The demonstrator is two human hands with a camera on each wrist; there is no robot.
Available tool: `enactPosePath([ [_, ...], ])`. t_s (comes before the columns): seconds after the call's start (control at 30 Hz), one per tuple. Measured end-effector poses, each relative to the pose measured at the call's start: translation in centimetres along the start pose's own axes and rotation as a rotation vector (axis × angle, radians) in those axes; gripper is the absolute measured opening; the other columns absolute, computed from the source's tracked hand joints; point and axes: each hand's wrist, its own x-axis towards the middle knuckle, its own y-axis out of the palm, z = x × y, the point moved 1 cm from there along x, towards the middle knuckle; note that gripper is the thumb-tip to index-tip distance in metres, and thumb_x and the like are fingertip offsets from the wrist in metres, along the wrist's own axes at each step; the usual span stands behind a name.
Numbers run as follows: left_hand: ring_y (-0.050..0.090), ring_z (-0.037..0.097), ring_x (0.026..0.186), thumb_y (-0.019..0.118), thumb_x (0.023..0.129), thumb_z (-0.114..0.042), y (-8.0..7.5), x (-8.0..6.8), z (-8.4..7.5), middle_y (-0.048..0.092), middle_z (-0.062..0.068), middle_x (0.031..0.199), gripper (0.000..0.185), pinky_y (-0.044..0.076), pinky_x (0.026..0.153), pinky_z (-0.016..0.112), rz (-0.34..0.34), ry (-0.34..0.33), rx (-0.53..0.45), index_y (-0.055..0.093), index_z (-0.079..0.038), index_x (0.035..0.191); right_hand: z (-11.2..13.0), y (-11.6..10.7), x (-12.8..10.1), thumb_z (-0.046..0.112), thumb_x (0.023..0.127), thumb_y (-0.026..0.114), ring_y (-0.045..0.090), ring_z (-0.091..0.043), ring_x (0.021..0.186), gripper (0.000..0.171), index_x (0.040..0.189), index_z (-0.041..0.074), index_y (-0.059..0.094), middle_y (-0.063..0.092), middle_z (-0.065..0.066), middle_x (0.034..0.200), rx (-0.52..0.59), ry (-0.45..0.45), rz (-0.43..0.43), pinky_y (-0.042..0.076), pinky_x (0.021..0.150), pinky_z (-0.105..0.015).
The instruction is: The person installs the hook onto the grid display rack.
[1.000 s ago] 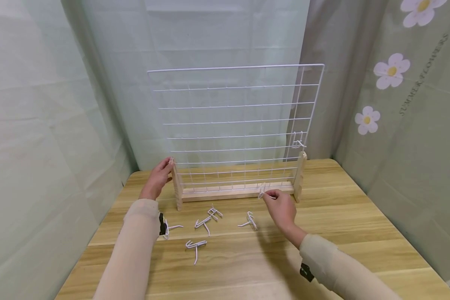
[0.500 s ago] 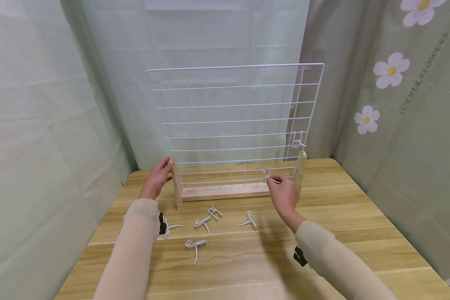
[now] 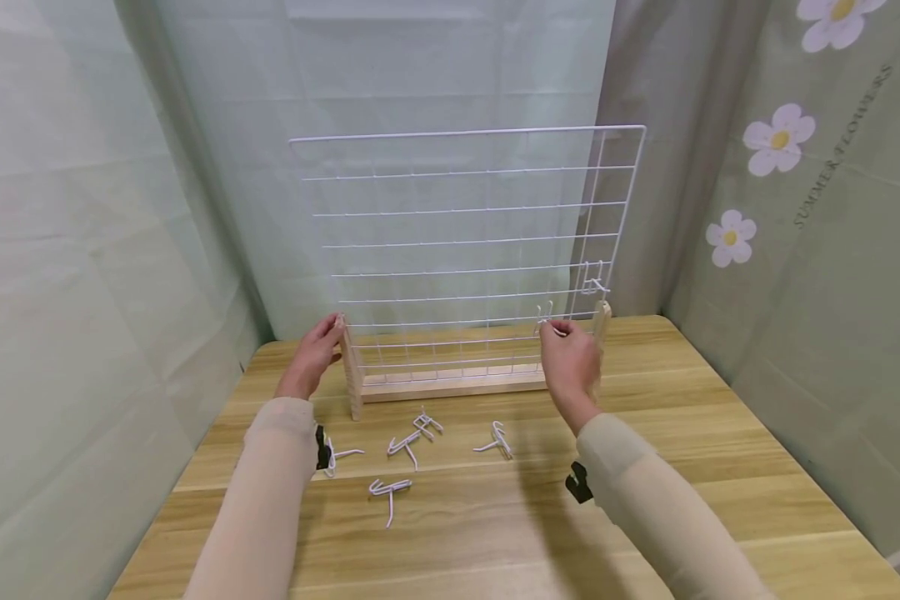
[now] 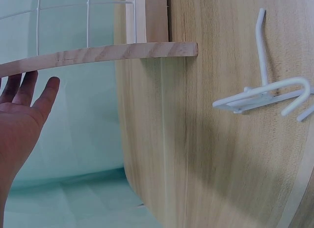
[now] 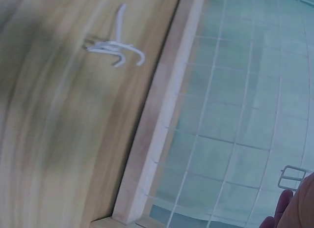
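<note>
Wooden table (image 3: 682, 433): our left hand (image 3: 311, 358), fingers relaxed, steadies the wire grid rack (image 3: 465, 242); our right hand (image 3: 570, 362) pinches a white hook (image 3: 544, 315), which may slip off-wire.

Printed text, one item: "SUMMER FLOWERS", dark serif capitals, running diagonally upward on grey-green fabric backdrop with white daisy print (image 3: 810, 250), right side of head view. Lettering slanted, small, first word clearer than second. No other labels, brands, numbers or signs legible in head or wrist views.
</note>
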Motion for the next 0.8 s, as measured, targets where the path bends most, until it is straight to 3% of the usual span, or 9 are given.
enactPosePath([
  [0.47, 0.017, 0.032, 0.148, 0.035, 0.108, -0.04, -0.1, 0.1, 0.2, 0.016, 0.013, 0.164, 0.062, 0.022, 0.117, 0.054, 0.002, -0.002, 0.027, 0.013, -0.014, 0.161, 1.8, 0.1, 2.1, 0.032, 0.086, 0.063, 0.066, -0.029, 0.091, 0.022, 0.094, 0.017, 0.077, 0.074, -0.002, 0.096, 0.011, 0.068, -0.08, 0.048, 0.075, -0.048],
  [0.8, 0.018, 0.032, 0.148, 0.035, 0.109, -0.036, -0.2, -0.1, 0.2, 0.018, 0.015, 0.163, 0.061, 0.022, 0.117, 0.053, 0.005, 0.015, 0.022, 0.014, -0.012, 0.16, 2.3, -0.1, 3.5, 0.03, 0.087, 0.061, 0.067, -0.03, 0.092, 0.024, 0.094, 0.016, 0.078, 0.074, -0.004, 0.098, -0.025, 0.067, -0.141, 0.048, 0.074, -0.049],
])
